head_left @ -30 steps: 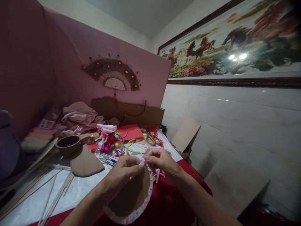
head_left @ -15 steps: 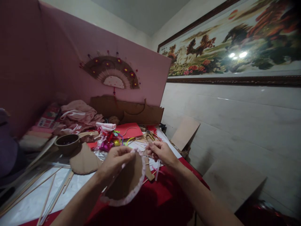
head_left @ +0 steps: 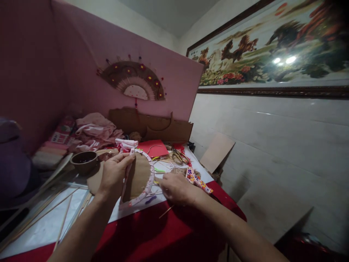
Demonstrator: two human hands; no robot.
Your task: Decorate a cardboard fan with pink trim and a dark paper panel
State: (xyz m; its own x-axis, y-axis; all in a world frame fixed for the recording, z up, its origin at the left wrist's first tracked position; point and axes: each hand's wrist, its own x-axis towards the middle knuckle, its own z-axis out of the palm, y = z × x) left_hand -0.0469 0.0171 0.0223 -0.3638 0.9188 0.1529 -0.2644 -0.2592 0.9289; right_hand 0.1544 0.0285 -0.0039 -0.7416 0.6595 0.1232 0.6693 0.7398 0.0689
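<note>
My left hand (head_left: 113, 175) is closed round a round brown cardboard fan (head_left: 139, 175) edged with pink-and-white ribbon and holds it upright above the table. My right hand (head_left: 176, 187) lies low on the table to the fan's right, fingers curled at small scraps; whether it grips anything is hidden. A floral ribbon strip (head_left: 198, 180) lies just past my right hand. Golden scissors (head_left: 178, 156) rest farther back.
The table has a red cloth (head_left: 174, 233) and white sheet (head_left: 54, 225). A brown bowl (head_left: 84, 160), another cardboard fan shape (head_left: 93, 181), bamboo sticks (head_left: 40, 214), pink cloth (head_left: 92, 131) and red paper (head_left: 152, 148) crowd it. A pink board (head_left: 114, 47) bears a decorated fan (head_left: 133, 80).
My left hand lifted the fan up and to the left, turning it upright. My right hand let go of the ribbon edge and dropped to the table.
</note>
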